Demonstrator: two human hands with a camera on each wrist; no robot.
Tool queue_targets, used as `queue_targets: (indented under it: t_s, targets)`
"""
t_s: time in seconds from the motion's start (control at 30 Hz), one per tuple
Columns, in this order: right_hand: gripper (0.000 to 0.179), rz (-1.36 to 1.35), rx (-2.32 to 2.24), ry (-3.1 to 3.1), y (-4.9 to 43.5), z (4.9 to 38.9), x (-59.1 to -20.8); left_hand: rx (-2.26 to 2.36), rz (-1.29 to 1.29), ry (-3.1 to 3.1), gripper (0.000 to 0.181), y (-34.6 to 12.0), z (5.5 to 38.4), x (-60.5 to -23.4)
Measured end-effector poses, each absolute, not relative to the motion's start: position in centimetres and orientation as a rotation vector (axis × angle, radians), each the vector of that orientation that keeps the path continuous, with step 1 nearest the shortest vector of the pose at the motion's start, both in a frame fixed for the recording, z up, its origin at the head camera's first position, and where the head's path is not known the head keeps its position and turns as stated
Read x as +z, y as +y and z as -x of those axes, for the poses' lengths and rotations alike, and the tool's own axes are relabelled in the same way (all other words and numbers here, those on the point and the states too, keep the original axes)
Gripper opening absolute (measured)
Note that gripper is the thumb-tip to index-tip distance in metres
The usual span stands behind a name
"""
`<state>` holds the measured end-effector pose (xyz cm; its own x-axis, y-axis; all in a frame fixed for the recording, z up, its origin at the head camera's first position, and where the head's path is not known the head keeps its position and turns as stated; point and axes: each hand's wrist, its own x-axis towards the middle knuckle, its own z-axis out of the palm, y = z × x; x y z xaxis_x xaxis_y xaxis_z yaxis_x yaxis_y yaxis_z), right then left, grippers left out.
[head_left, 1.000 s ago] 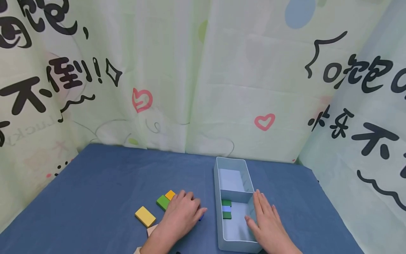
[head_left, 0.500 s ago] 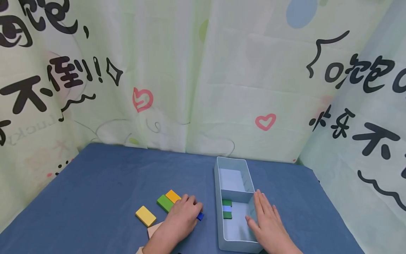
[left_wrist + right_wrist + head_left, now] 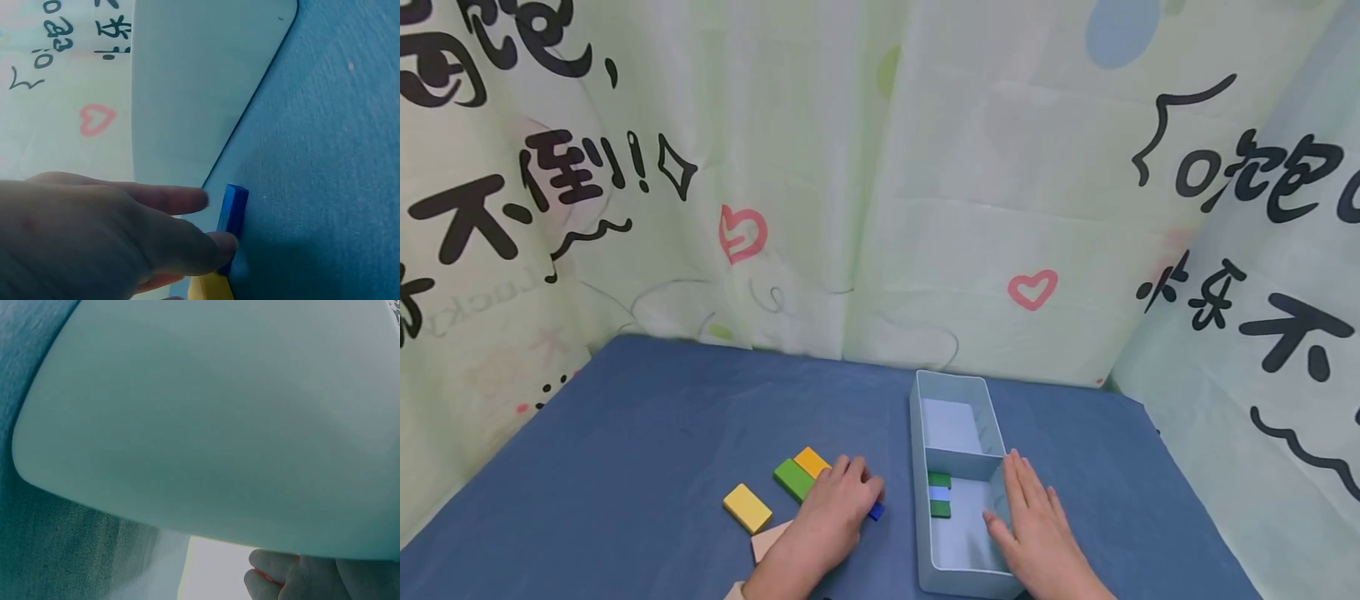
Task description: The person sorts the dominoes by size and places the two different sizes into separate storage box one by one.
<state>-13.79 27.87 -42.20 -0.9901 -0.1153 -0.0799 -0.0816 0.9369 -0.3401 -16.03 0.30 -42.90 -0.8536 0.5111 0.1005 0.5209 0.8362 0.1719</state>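
My left hand [image 3: 835, 517] is low over the table, fingers bent, at a small blue block [image 3: 877, 511]. In the left wrist view the thumb [image 3: 222, 245] lies against the side of this blue block [image 3: 233, 209], with the index finger [image 3: 181, 199] stretched out beside its far end. A yellow block [image 3: 211, 287] sits under the hand there. My right hand [image 3: 1037, 525] has straight fingers along the right wall of a pale blue divided box [image 3: 962, 581]. Green pieces [image 3: 939, 508] and a light blue piece [image 3: 939, 493] lie against the left wall of its front compartment.
Left of my left hand are a yellow block [image 3: 747, 508], a green block [image 3: 793, 479], an orange-yellow block [image 3: 812, 462] and a beige block [image 3: 767, 540], partly under the forearm. A blue cloth [image 3: 700, 417] covers the table; a printed curtain [image 3: 865, 208] surrounds it.
My left thumb has drawn in from its outstretched position toward the fingers, and more of the blue block shows. My right hand has kept its place at the box. The head view has shifted slightly.
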Motion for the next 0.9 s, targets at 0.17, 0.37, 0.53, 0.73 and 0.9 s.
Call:
queue_targets:
  t_s: [0.17, 0.37, 0.53, 0.73, 0.9]
  targets:
    - [0.082, 0.168, -0.53, 3.027, 27.9, 13.6, -42.2, -0.24, 0.798, -2.921, 0.033, 0.1, 16.0, -43.2]
    - [0.082, 0.174, -0.527, 3.035, 27.9, 13.6, -42.3, -0.238, 0.796, -2.845, 0.023, 0.0, 16.0, -43.5]
    - [0.081, 0.172, -0.531, 3.041, 27.9, 13.6, -42.3, -0.225, 0.809, -2.867, 0.011, 0.2, 16.0, -43.4]
    - [0.083, 0.165, -0.535, 3.026, 27.9, 13.5, -42.3, -0.213, 0.904, -2.911, 0.014, 0.9, 16.0, -43.4]
    - [0.082, 0.153, -0.527, 3.007, 27.9, 13.6, -42.1, -0.246, 0.999, -2.915, 0.015, 1.5, 15.9, -43.3]
